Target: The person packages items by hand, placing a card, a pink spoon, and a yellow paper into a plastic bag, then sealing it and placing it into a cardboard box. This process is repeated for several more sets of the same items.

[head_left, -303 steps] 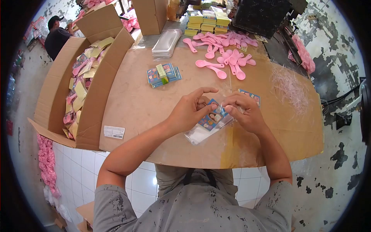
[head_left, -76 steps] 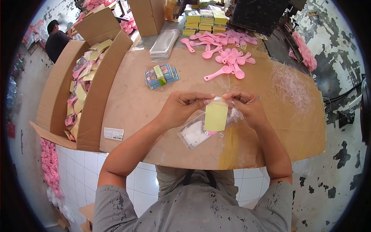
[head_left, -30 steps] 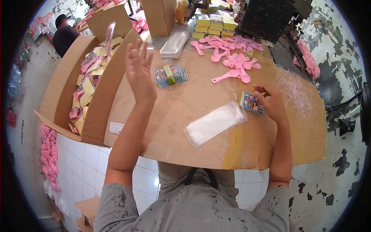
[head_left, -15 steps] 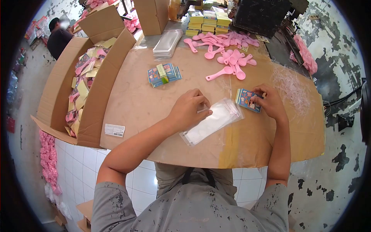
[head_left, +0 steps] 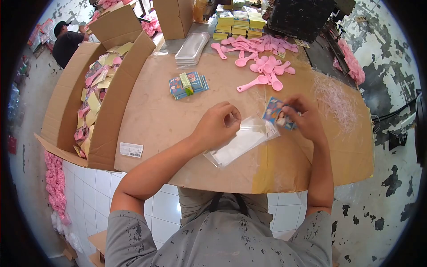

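Observation:
My left hand [head_left: 218,124] is closed in a pinch at the upper edge of a clear plastic bag [head_left: 238,147], which lies on a small pile of similar bags. The bag's mouth end points up and to the right. My right hand [head_left: 304,118] grips a blue printed card [head_left: 276,111] between thumb and fingers, beside the mouth end of the bags. The card is slightly blurred, and whether more cards lie beneath it I cannot tell. A banded bundle of blue cards [head_left: 198,84] rests beyond my left hand.
Pink measuring spoons [head_left: 253,83] lie heaped at the back, near stacked cards [head_left: 240,20]. Clear packs [head_left: 192,48] sit at back left. An open cardboard box [head_left: 109,115] of filled packs stands left. Plastic strips [head_left: 336,104] lie right. A person [head_left: 66,44] is far left.
My right hand has moved slightly left and up, carrying the blue card toward the bags' mouth end. My left hand has barely shifted, and the top bag's edge appears more lifted.

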### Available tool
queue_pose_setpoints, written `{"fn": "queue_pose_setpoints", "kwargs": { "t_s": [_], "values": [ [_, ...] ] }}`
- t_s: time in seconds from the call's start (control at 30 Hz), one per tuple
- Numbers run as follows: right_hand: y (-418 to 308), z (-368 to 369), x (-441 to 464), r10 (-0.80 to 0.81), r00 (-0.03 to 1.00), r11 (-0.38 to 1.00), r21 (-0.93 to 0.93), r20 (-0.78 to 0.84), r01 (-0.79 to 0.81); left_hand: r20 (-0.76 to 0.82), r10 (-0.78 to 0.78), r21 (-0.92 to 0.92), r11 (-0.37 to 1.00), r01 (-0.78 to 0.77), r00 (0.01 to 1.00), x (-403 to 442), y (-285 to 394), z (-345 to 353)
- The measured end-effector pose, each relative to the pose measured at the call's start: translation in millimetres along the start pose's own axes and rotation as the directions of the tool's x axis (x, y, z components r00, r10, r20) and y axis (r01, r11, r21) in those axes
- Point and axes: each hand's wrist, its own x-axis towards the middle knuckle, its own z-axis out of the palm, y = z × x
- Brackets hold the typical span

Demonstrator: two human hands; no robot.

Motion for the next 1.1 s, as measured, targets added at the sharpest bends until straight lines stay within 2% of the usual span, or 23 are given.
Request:
{"fn": "queue_pose_setpoints", "kwargs": {
  "t_s": [0.03, 0.1, 0.13, 0.2, 0.23, 0.3, 0.33, 0.43, 0.53, 0.67, 0.73, 0.83, 0.9, 0.93, 1.0, 1.03, 1.1],
  "values": [
    [1.9, 5.9, -0.5, -0.025, 0.998, 0.996, -0.079, 0.053, 0.029, -0.008, -0.008, -0.123, 0.992, 0.006, 1.000, 0.8, -3.4, 0.7],
    [0.9, 16.0, -0.7, -0.168, 0.980, 0.966, -0.179, 0.107, 0.185, -0.020, -0.026, -0.358, 0.934, 0.017, 0.999, 3.6, -14.3, 2.1],
    [0.9, 18.2, -1.0, -0.235, 0.962, 0.939, -0.225, 0.140, 0.262, 0.031, -0.048, -0.491, 0.869, 0.057, 0.998, 5.4, -17.8, 1.9],
    [-0.6, 14.2, -1.6, -0.220, 0.961, 0.955, -0.165, 0.169, 0.248, 0.140, -0.070, -0.718, 0.680, 0.150, 0.988, 8.8, -17.9, 0.5],
    [-1.9, 11.9, -2.1, -0.213, 0.959, 0.961, -0.136, 0.186, 0.240, 0.168, -0.087, -0.741, 0.646, 0.184, 0.982, 8.1, -14.5, -1.5],
    [-9.8, 19.7, -5.5, -0.127, 0.989, 0.974, 0.200, 0.081, 0.109, 0.226, -0.113, -0.778, 0.576, 0.250, 0.967, 7.0, -5.7, -6.7],
    [-12.8, 23.6, -6.0, -0.072, 0.997, 0.929, 0.366, 0.040, 0.053, 0.206, -0.118, -0.775, 0.587, 0.236, 0.971, 7.4, -5.3, -5.5],
    [-13.0, 28.7, -4.6, -0.058, 0.996, 0.896, 0.438, -0.062, 0.079, 0.159, -0.130, -0.755, 0.623, 0.205, 0.979, 6.7, -5.7, -3.5],
    [-13.6, 30.7, -6.0, -0.069, 0.988, 0.906, 0.405, -0.142, 0.121, 0.143, -0.136, -0.728, 0.656, 0.197, 0.980, 5.7, -5.8, -3.6],
    [-14.9, 27.6, -7.7, -0.191, 0.981, 0.963, 0.186, -0.034, 0.194, 0.133, -0.139, -0.686, 0.702, 0.192, 0.981, 4.4, 4.1, -4.9],
    [-13.8, 24.8, -6.3, -0.286, 0.955, 0.958, 0.038, 0.075, 0.284, 0.147, -0.119, -0.644, 0.742, 0.187, 0.982, 2.3, 5.6, -4.4],
    [-24.0, 32.7, -7.4, -0.333, 0.935, 0.938, -0.062, 0.121, 0.341, 0.205, -0.072, -0.533, 0.828, 0.173, 0.976, -2.8, 9.7, -1.2],
    [-32.0, 47.4, -12.6, -0.132, 0.991, 0.972, 0.198, 0.017, 0.126, 0.241, -0.049, -0.404, 0.903, 0.146, 0.969, -5.4, 18.0, -1.8],
    [-34.9, 53.3, -13.9, -0.020, 1.000, 0.943, 0.332, -0.013, 0.023, 0.254, -0.054, -0.365, 0.919, 0.147, 0.966, -5.7, 21.2, -3.6],
    [-35.4, 59.5, -12.2, 0.001, 0.997, 0.920, 0.391, -0.075, 0.028, 0.278, -0.066, -0.288, 0.946, 0.149, 0.958, -6.8, 24.9, -5.8],
    [-33.9, 61.6, -12.0, 0.014, 0.994, 0.907, 0.419, -0.104, 0.031, 0.263, -0.047, -0.356, 0.923, 0.142, 0.964, -7.2, 21.9, -3.8],
    [-24.3, 66.8, -13.3, -0.025, 1.000, 0.896, 0.444, -0.017, 0.030, 0.227, -0.009, -0.487, 0.865, 0.122, 0.974, -6.6, 14.8, 0.8]
  ]
}}
